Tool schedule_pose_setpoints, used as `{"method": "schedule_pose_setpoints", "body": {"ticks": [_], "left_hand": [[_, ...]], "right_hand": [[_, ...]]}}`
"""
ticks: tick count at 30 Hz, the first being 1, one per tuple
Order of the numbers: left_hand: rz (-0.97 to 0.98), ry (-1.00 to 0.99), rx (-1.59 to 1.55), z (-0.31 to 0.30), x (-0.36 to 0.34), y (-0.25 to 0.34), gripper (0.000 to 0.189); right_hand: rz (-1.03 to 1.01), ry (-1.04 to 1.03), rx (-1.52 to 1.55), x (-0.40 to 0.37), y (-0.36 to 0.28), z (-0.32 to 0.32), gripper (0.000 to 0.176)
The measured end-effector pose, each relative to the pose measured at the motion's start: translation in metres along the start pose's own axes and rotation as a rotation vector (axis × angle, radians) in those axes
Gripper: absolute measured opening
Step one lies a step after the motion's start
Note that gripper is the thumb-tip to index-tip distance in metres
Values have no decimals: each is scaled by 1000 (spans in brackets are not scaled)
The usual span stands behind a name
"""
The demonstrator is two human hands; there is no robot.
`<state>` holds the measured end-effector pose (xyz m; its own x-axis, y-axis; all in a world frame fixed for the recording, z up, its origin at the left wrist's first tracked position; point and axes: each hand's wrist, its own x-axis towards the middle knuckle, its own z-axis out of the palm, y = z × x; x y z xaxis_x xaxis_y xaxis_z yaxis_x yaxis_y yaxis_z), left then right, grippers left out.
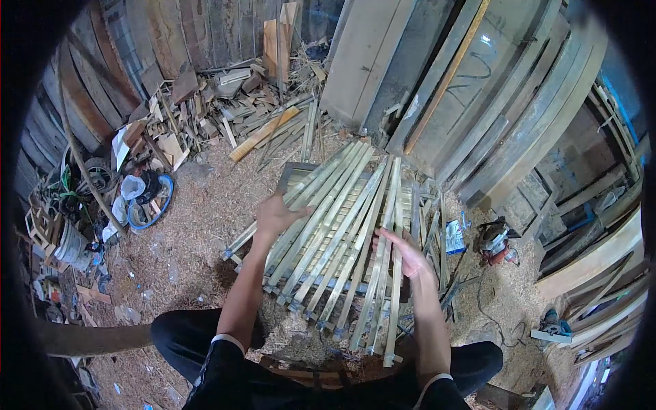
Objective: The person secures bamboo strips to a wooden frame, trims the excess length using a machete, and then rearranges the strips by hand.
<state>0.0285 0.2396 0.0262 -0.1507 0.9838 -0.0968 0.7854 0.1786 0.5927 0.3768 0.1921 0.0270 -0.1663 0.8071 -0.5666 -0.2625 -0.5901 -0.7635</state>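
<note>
Long, narrow wooden strips point(339, 229) lie fanned out in front of me, their near ends spread toward my knees. They rest over a low slatted wooden piece point(295, 176), mostly hidden beneath them. At the left side of the strips, my left hand point(279, 217) lies with its thumb stretched across them; its other fingers are partly hidden. My right hand point(406, 253) touches the right-hand strips with fingers extended, palm turned inward. Both hands look open, pressed against the strips rather than wrapped round them.
Wood offcuts point(232, 89) are heaped by the back wall. A blue-rimmed basin point(152, 220) and a white bucket point(74, 247) stand left. Large boards point(372, 61) lean behind. A red power tool point(502, 251) and a blue one point(555, 324) lie right on sawdust.
</note>
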Motion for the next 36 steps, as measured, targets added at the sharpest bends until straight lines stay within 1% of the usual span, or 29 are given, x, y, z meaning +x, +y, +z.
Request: {"method": "schedule_pose_setpoints", "body": {"ticks": [2, 3, 4, 5, 7, 8, 10, 11, 12, 13, 14, 15, 16, 17, 18, 19, 20, 22, 23, 24, 26, 27, 28, 30, 31, 32, 34, 35, 36], "left_hand": [[5, 16, 28, 5, -5, 1, 102], [-7, 43, 31, 8, -8, 2, 105], [-20, 73, 34, 8, -9, 1, 107], [-23, 74, 36, 9, -10, -2, 107], [-2, 87, 49, 10, -10, -2, 105], [0, 92, 51, 9, -9, -2, 105], [-26, 18, 64, -1, -14, 16, 102], [-25, 15, 65, -1, -13, 21, 102], [49, 44, 92, 0, -10, 27, 101], [125, 74, 117, 0, -6, 33, 99], [130, 72, 116, 1, -1, 40, 99], [152, 39, 82, 3, 4, 47, 96], [177, 8, 47, 7, 8, 51, 92], [185, 7, 45, 19, 13, 47, 92], [286, 100, 92, 41, 23, 33, 88], [386, 196, 140, 47, 23, 32, 84], [390, 197, 142, 54, 20, 28, 84], [358, 156, 102, 59, 4, 27, 86], [363, 155, 103, 60, 1, 24, 86], [390, 178, 143, 66, 1, 15, 83], [421, 203, 180, 72, -7, 10, 80], [444, 229, 151, 74, -13, 10, 76], [464, 254, 123, 73, -21, 10, 73], [471, 246, 152, 68, -46, 17, 70], [478, 239, 178, 66, -57, 21, 67], [477, 242, 185, 66, -67, 23, 67], [476, 203, 151, 68, -84, 24, 69], [460, 159, 131, 68, -89, 26, 71], [460, 161, 136, 71, -89, 23, 71]], "right_hand": [[-8, 48, -113, 8, 9, 1, 117], [-64, 68, 18, 0, 6, 12, 62], [-62, 66, 20, 5, 12, 7, 62], [-57, 97, -8, 12, 20, -2, 63], [-45, 191, -26, 3, 20, 1, 64], [-49, 188, -24, -4, 20, 1, 64], [-99, 176, 42, -25, 10, 10, 70], [-95, 68, 81, -36, 4, 12, 79], [-96, 73, 85, -44, 2, 13, 79], [-124, 113, 96, -51, 2, 16, 95], [-152, 150, 105, -57, 3, 20, 113], [-145, 284, 64, -64, 4, 27, 109], [-309, 123, 121, -61, 18, 20, 104], [-379, 292, -91, -54, 32, 15, 102], [-443, 458, -305, -46, 44, 12, 99], [-544, 346, -328, -40, 49, 8, 98], [-547, 347, -325, -38, 53, -1, 98], [-633, 464, -893, -44, 47, -4, 99], [-642, 557, -1008, -42, 48, -5, 97], [-641, 562, -1007, -41, 50, -9, 97], [-527, 597, -1069, -38, 50, -24, 89], [-493, 585, -1121, -35, 48, -35, 80], [-495, 585, -1120, -40, 39, -39, 80], [-723, 417, -1293, -51, 19, -47, 70], [-702, 359, -1433, -60, 8, -50, 67], [-707, 355, -1427, -66, -3, -51, 67], [-742, 158, -1737, -73, -22, -52, 79], [-726, 119, -1796, -72, -27, -47, 95], [-730, 118, -1792, -67, -33, -44, 95]]}}
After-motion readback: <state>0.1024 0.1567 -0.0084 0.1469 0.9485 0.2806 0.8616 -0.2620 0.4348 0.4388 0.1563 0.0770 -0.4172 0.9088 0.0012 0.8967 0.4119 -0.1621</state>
